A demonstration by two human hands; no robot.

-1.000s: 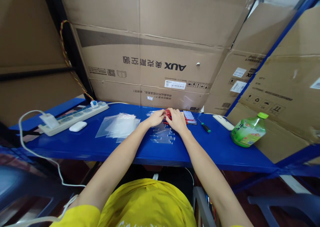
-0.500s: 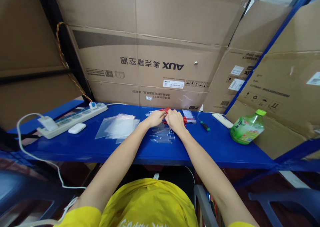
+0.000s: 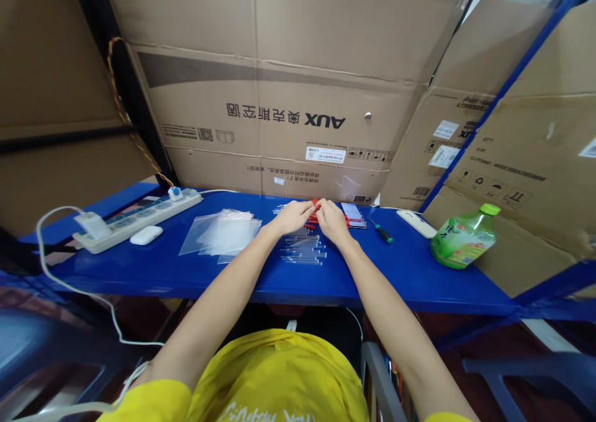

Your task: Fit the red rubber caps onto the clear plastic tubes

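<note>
Left hand and right hand stay pinched together on the small red pieces, fingers curled shut; compared with a second ago they've barely shifted, so same fiddly step. Just nearer than the pieces lies a row of clear tubes, too blurred to count; left of them one stack of clear bags, right one screwdriver and one green bottle, all on the blue shelf.

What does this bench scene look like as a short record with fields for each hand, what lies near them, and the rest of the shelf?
left hand: left hand closed on small red pieces, fingertips meeting the other hand
right hand: right hand also pinching the red pieces
below hands: row of clear tubes on the blue shelf
left side: clear bags, white case, power strip
right side: screwdriver, green bottle lying on its side
behind: cardboard boxes
</note>
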